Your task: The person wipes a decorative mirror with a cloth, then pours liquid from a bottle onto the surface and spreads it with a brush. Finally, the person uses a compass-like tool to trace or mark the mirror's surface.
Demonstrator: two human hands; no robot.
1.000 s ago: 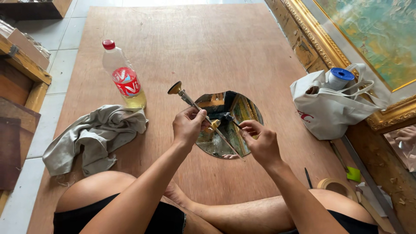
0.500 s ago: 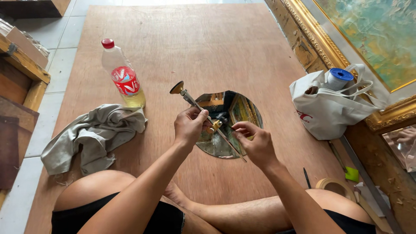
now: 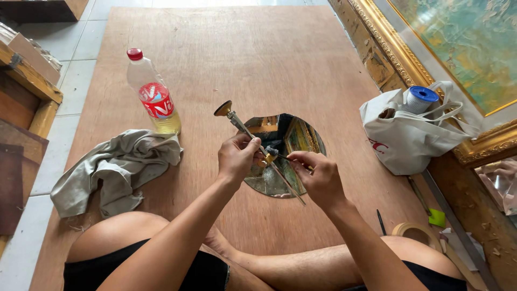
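Our left hand (image 3: 237, 157) has its fingers clamped on a thin metal rod tool (image 3: 243, 128) with a brass funnel-shaped end. The tool runs diagonally, funnel end up-left and tip down-right past the right hand. Our right hand (image 3: 319, 177) has its fingers pinched together on a small dark tool (image 3: 280, 156), whose tip meets a brass fitting (image 3: 268, 159) on the rod between the two hands. Both hands hover over an oval mirror (image 3: 299, 139) lying flat on a brown plywood board (image 3: 258, 59) on the floor.

Left of the hands: a crumpled grey cloth (image 3: 116, 167), and just behind it an upright plastic bottle (image 3: 152, 92) with a red cap and yellowish liquid. On the right: a white tote bag (image 3: 409, 137) with a blue-lidded container (image 3: 420, 99) in it, leaning near a gilt picture frame (image 3: 388, 59). A roll of tape (image 3: 412, 233) sits by our right knee.
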